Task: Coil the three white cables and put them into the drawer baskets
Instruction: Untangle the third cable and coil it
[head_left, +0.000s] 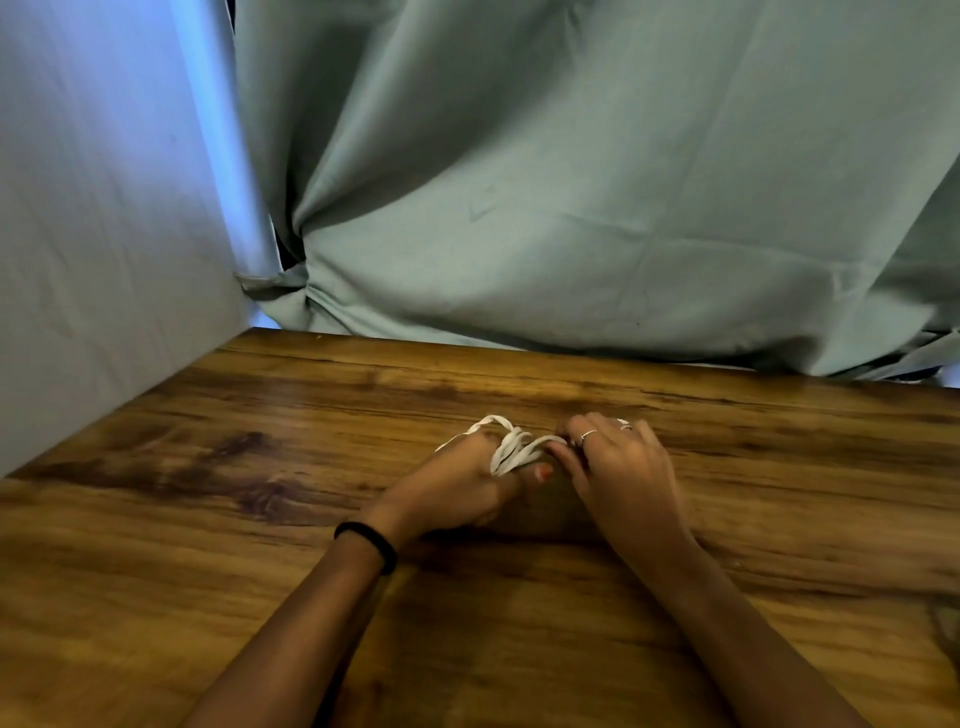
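White flat cable (511, 448), half coiled, sits between two hands at the middle of the brown wooden table (218, 519), in front of the grey-green cloth curtain (571, 182).
Left hand (462, 491) holds the loops wound around its fingers; right hand (621, 470) pinches the strand just beside them. If the pinch loosens, the loops may slip off and open; the free end on the far left may tangle.

The counter (218, 519) is wood with a strong brown grain and darker stains toward nine o'clock. Near its middle, both hands rest on it side by side: the left hand (457, 488) at about eleven o'clock of centre and the right hand (623, 467) at about one o'clock. Between them a white cable (511, 449), looped in several strands, lies low over the wood.
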